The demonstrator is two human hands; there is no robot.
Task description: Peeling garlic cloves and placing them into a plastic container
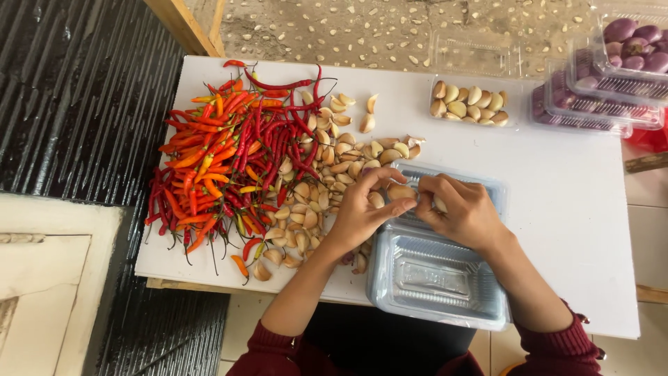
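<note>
I sat at a white table [570,209], pebbled ground [362,28] beyond it, dark corrugated sheeting [76,104] on my left, pale tiles [243,320] underfoot.

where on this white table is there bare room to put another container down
The widest bare patch of the white table lies right of the right hand, below the filled garlic tray and the shallot boxes. The left half is crowded with the chilli pile and loose garlic cloves.

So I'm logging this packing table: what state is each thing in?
Left hand: holding a garlic clove
Right hand: pinching another clove
Open clamshell box: lower half empty
Garlic tray: filled
Shallot boxes: filled, stacked
Chilli pile: loose
</note>
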